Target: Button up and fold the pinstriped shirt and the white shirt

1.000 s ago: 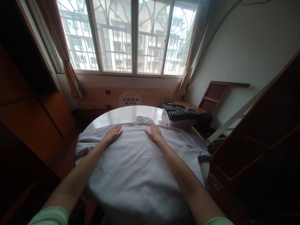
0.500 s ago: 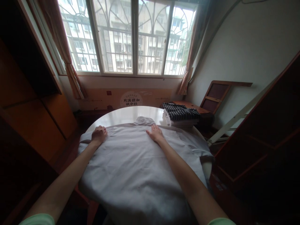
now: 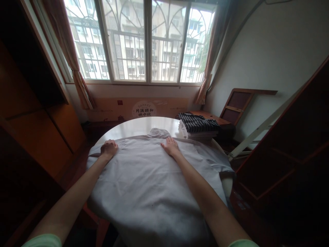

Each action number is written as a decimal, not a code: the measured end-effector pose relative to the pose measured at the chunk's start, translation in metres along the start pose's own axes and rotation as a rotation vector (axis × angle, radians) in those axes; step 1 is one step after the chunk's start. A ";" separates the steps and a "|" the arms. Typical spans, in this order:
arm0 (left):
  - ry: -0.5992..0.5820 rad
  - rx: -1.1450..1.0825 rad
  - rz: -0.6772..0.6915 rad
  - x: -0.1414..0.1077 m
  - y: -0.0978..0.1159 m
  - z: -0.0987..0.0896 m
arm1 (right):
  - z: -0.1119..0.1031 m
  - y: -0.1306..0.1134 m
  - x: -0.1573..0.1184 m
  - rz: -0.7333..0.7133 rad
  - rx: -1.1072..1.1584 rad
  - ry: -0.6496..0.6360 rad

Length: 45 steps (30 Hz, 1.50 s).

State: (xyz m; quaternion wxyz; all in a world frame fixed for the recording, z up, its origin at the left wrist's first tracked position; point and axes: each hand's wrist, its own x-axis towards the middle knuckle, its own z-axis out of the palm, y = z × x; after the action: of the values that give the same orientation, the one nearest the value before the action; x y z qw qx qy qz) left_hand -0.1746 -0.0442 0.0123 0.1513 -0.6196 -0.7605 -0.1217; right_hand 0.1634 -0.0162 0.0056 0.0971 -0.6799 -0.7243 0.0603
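Note:
A white shirt (image 3: 149, 178) lies spread over the round table, its collar toward the window and its lower part hanging over the near edge. My left hand (image 3: 109, 149) is closed on the cloth near the left shoulder, fingers curled. Just below the collar (image 3: 159, 132), my right hand (image 3: 170, 146) rests flat on the shirt with its fingers stretched out. One sleeve (image 3: 218, 163) reaches toward the right edge of the table, and cloth also spreads to the left edge.
On the glossy white table top (image 3: 136, 125), at the back right, a black striped garment (image 3: 199, 122) tops a stack of folded clothes. Behind stand a printed cardboard box (image 3: 167, 109) and a barred window. A leaning dark red panel (image 3: 280, 151) is at the right, an orange cabinet (image 3: 63, 127) at the left.

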 end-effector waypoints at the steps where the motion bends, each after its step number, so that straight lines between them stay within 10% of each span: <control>1: -0.011 0.003 0.010 0.000 0.001 -0.001 | 0.000 0.000 0.000 0.002 -0.001 -0.002; 18: -0.311 -0.088 0.031 0.000 -0.014 0.012 | 0.002 0.000 0.001 0.019 -0.017 0.003; 45: -0.328 -0.128 -0.045 -0.005 -0.009 0.000 | 0.003 0.001 0.001 0.017 -0.010 0.018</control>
State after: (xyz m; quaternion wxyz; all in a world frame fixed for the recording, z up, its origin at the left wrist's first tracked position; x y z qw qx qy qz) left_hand -0.1822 -0.0505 0.0100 -0.0176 -0.6225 -0.7792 -0.0703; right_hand 0.1632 -0.0146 0.0023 0.0997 -0.6871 -0.7179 0.0512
